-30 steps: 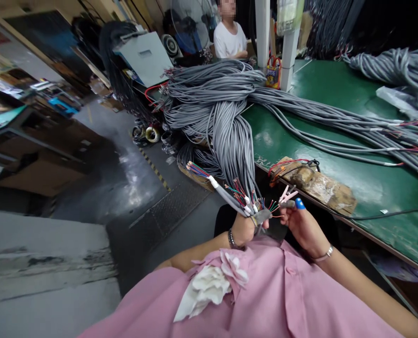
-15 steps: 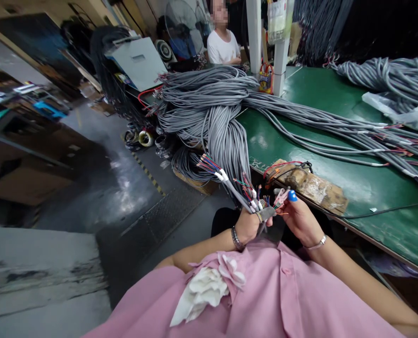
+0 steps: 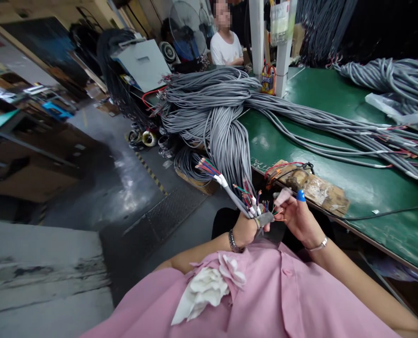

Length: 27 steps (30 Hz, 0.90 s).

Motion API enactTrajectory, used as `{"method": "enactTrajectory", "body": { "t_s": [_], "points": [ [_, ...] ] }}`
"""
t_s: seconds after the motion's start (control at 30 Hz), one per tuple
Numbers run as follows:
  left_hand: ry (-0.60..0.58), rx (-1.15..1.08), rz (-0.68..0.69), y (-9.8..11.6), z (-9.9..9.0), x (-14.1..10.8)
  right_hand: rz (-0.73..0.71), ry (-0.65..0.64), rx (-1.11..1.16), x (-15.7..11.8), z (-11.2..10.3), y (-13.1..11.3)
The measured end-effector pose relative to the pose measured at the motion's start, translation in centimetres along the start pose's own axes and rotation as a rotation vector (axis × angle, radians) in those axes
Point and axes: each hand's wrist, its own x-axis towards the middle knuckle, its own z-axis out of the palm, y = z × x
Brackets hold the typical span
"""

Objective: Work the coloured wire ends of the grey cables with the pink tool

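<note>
My left hand (image 3: pixel 246 230) is closed around a bundle of grey multi-core cables (image 3: pixel 235 197) at my lap. White-banded ends with stripped coloured wires (image 3: pixel 205 165) stick out up and left. More coloured wire ends (image 3: pixel 253 197) fan out just above that hand, and its thumb has a grey covering. My right hand (image 3: pixel 300 220) is beside these ends, palm turned up. Its thumb wears a blue fingertip cover (image 3: pixel 301 195) and stands apart from the pale-covered, blurred forefinger. Thin orange and green wires (image 3: pixel 279 217) reach toward its fingers; I see none clearly gripped.
A large heap of grey cables (image 3: pixel 226 112) lies across the green table (image 3: pixel 321 183). A tape-wrapped wooden block (image 3: pixel 311 188) with red and black leads sits at the near edge. Behind the table is a person in a white shirt (image 3: pixel 226 48), near a white post (image 3: pixel 282 65).
My right thumb has moved away from the forefinger, slightly to the right. The left hand keeps hold of the cables. The whole view has shifted slightly.
</note>
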Motion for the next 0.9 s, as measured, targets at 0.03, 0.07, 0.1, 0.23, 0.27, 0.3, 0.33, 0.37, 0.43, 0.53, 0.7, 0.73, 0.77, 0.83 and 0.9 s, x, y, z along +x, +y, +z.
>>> {"method": "enactTrajectory", "body": {
  "t_s": [0.03,0.07,0.1,0.23,0.27,0.3,0.33,0.37,0.43,0.53,0.7,0.73,0.77,0.83,0.9],
  "points": [
    [-0.012,0.015,0.001,0.1,-0.1,-0.2,0.01,-0.001,-0.017,0.0,0.0,-0.1],
    [-0.02,0.03,0.002,0.3,-0.2,-0.4,0.009,0.002,-0.041,-0.1,0.1,-0.2],
    [-0.02,0.044,0.001,0.4,-0.3,-0.6,-0.002,0.007,-0.071,-0.1,0.1,-0.3],
    [0.049,0.043,-0.001,0.3,-0.2,-0.8,-0.058,0.02,-0.154,-0.3,0.1,0.0],
    [0.063,0.036,-0.003,0.2,-0.2,-0.7,-0.059,0.024,-0.155,-0.3,0.0,0.1],
    [0.077,0.03,-0.004,0.0,0.0,-0.7,-0.056,0.031,-0.149,-0.2,-0.1,0.2],
    [0.093,0.024,-0.001,-0.1,0.1,-0.6,-0.049,0.038,-0.138,-0.2,-0.2,0.2],
    [0.109,0.019,0.006,-0.2,0.3,-0.5,-0.043,0.048,-0.123,-0.1,-0.2,0.1],
    [0.138,0.008,0.029,-0.3,0.6,-0.2,-0.036,0.078,-0.093,0.1,-0.3,-0.1],
    [0.146,-0.01,0.046,-0.2,1.1,0.1,-0.04,0.103,-0.084,0.3,-0.2,-0.5],
    [0.14,-0.041,0.025,0.0,1.5,0.4,-0.042,0.053,-0.056,0.0,-0.1,-0.5],
    [0.139,-0.045,0.025,0.0,1.6,0.5,-0.043,0.047,-0.048,0.0,-0.1,-0.4],
    [0.14,-0.047,0.026,-0.1,1.6,0.5,-0.048,0.042,-0.04,0.0,-0.2,-0.4],
    [0.147,-0.05,0.025,-0.2,1.6,0.6,-0.064,0.032,-0.025,0.0,-0.2,-0.2],
    [0.153,-0.045,0.028,-0.4,1.5,0.6,-0.076,0.037,-0.011,0.1,-0.1,-0.1]
  ]
}}
